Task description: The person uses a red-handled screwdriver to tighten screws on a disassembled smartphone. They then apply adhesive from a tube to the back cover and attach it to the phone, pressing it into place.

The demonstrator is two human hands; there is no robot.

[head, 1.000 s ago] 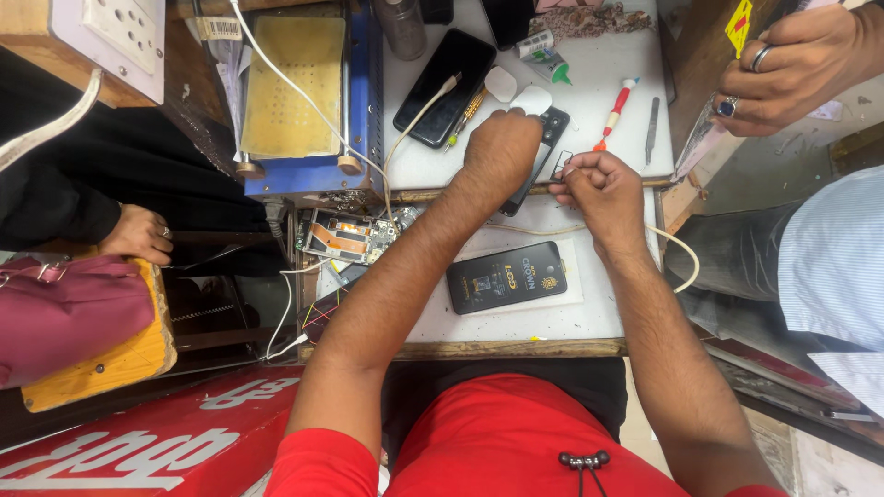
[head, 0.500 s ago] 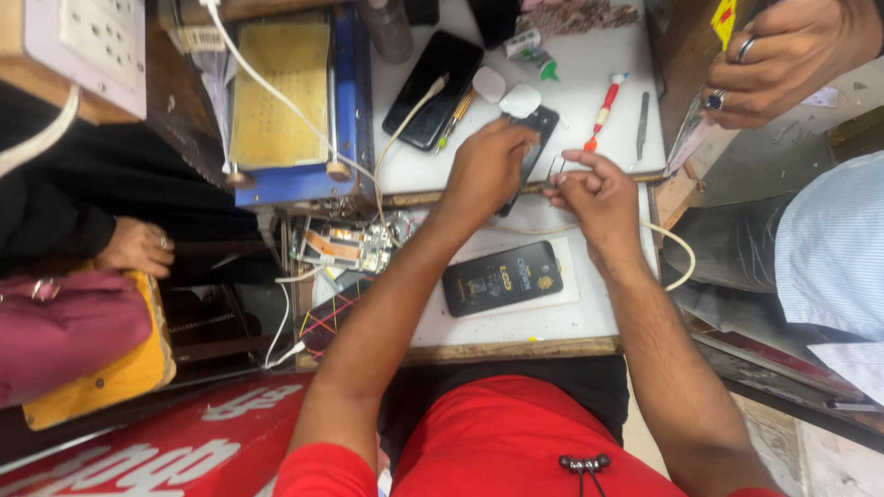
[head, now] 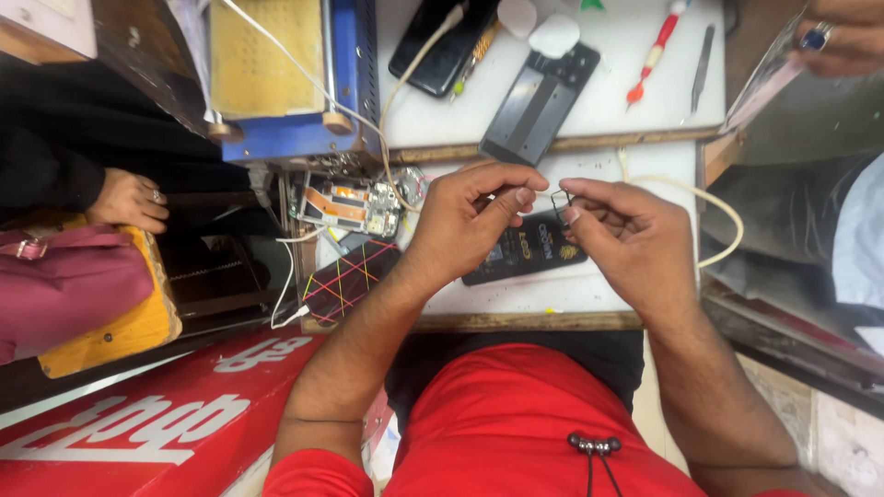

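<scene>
My left hand (head: 465, 221) and my right hand (head: 626, 241) meet fingertip to fingertip above the white bench (head: 589, 285). Between them they pinch a small thin metal piece (head: 558, 196); its exact shape is too small to tell. Directly below it lies a black phone part with printing (head: 523, 256), partly hidden by both hands. Farther out, an opened dark phone (head: 539, 97) lies on the upper white shelf (head: 599, 101), apart from both hands.
A black phone with a white cable (head: 440, 48), a red screwdriver (head: 652, 51) and tweezers (head: 702, 57) lie on the shelf. A blue machine with a yellow pad (head: 276, 78) and circuit boards (head: 354, 202) sit left. Other people's hands appear at top right (head: 843, 41) and left (head: 129, 198).
Both my hands have drawn back from the opened phone toward me and now hold the small piece over the black phone part. The view has moved in closer.
</scene>
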